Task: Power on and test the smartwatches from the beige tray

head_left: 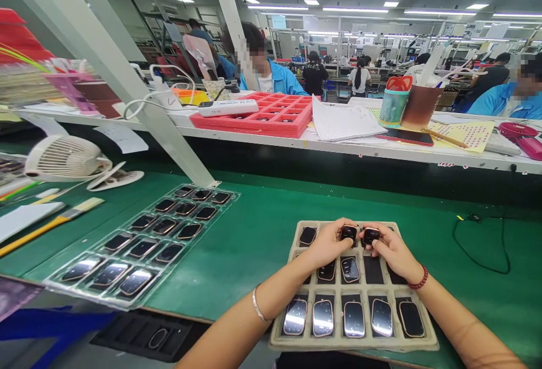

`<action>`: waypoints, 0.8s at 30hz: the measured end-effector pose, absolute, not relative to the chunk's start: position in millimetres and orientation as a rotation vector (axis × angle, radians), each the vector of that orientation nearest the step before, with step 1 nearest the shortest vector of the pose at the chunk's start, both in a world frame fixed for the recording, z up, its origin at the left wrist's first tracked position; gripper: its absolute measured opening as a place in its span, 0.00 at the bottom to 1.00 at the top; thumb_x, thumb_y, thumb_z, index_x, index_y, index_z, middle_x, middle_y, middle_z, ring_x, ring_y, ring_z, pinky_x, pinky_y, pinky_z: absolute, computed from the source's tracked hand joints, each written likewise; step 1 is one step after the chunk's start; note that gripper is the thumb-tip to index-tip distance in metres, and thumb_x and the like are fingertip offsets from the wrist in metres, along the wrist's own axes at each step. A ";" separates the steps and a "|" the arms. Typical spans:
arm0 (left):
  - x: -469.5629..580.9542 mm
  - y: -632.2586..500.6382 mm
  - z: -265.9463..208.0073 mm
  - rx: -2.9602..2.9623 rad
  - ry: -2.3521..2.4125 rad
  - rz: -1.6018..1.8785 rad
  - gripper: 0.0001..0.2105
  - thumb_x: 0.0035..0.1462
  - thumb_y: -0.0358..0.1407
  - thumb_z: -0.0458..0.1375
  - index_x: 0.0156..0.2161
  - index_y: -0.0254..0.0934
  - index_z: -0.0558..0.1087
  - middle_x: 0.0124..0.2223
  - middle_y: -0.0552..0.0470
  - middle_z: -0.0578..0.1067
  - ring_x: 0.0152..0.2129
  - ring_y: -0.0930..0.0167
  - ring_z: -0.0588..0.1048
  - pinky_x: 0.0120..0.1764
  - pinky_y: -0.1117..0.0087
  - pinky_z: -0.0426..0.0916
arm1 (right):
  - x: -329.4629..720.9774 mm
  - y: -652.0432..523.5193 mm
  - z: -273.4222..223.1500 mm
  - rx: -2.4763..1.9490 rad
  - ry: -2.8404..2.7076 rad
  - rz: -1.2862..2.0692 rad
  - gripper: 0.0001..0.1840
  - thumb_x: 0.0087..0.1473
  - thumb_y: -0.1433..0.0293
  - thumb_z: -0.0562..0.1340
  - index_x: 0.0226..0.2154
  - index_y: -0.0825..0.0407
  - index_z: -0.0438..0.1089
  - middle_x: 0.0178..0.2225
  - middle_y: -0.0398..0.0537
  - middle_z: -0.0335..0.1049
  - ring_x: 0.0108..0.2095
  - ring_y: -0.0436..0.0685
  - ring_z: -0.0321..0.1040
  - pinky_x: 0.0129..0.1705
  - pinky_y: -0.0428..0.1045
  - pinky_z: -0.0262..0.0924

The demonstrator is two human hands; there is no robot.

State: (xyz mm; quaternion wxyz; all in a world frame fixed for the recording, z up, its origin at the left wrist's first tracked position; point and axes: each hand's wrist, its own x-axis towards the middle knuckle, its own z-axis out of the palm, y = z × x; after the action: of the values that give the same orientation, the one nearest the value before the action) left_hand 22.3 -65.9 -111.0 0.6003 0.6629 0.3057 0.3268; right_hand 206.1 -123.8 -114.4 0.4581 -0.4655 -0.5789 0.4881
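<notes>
My left hand is closed on a smartwatch with a dark screen, above the back row of a cream tray. Close beside it, my right hand grips a second smartwatch. Several more watch cases lie in the tray's pockets, among them one in the front row. In the middle row, a pocket shows only its dark lining. My forearms hide parts of the tray's sides.
Left on the green bench lies a clear plastic tray of several watch cases. A brush and a white fan are farther left. Behind, a shelf carries a red foam tray. A black cable lies at right.
</notes>
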 end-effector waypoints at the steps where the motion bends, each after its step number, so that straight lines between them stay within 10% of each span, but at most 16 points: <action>1: 22.0 -65.4 -111.2 1.535 0.721 0.756 0.14 0.45 0.24 0.53 0.40 0.34 0.68 0.35 0.50 0.73 0.29 0.73 0.71 0.35 0.71 0.66 | 205.9 -124.2 -114.3 -1.147 -1.433 1.203 0.20 0.51 0.71 0.56 0.48 0.50 0.63 0.41 0.50 0.69 0.31 0.53 0.67 0.28 0.48 0.64; 24: 20.8 -64.1 -112.4 1.542 0.763 0.774 0.19 0.45 0.23 0.53 0.45 0.35 0.67 0.37 0.50 0.73 0.33 0.71 0.72 0.37 0.71 0.65 | 206.7 -125.1 -118.3 -1.120 -1.485 1.214 0.22 0.49 0.75 0.55 0.49 0.50 0.62 0.42 0.50 0.68 0.32 0.52 0.69 0.30 0.47 0.64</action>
State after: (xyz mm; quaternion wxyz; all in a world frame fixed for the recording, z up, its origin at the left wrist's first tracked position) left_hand 20.8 -64.1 -112.4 0.5872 0.6617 0.3272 0.3322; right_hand 206.7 -125.1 -118.3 0.4442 -0.4516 -0.5991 0.4897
